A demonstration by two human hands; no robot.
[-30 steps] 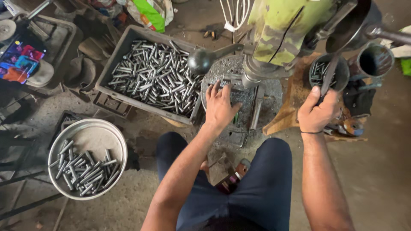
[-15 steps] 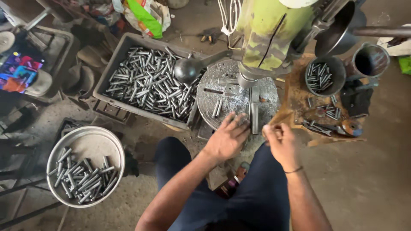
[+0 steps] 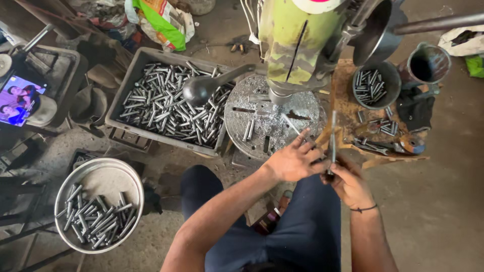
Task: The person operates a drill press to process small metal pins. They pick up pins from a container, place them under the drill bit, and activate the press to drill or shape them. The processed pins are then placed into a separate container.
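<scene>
My right hand [image 3: 349, 182] grips a thin metal rod [image 3: 333, 132] that points up past the edge of the round drill table [image 3: 252, 108]. My left hand [image 3: 291, 160] is closed beside it, fingers touching the rod's lower end and the right hand; a finger points toward the table. A few short metal pins lie on the table under the green drill head [image 3: 295, 43]. What the left fingers pinch is hidden.
A grey crate [image 3: 126, 90] full of metal pins sits left of the table, with a black ball lever [image 3: 196, 89] over it. A round metal bowl [image 3: 101, 176] with several pins lies lower left. A small tin of pins [image 3: 375, 85] and a dark cup [image 3: 426, 63] stand on the right.
Both hands left the drill table and the tin, came together near my knees, and the right hand now holds the thin rod upright.
</scene>
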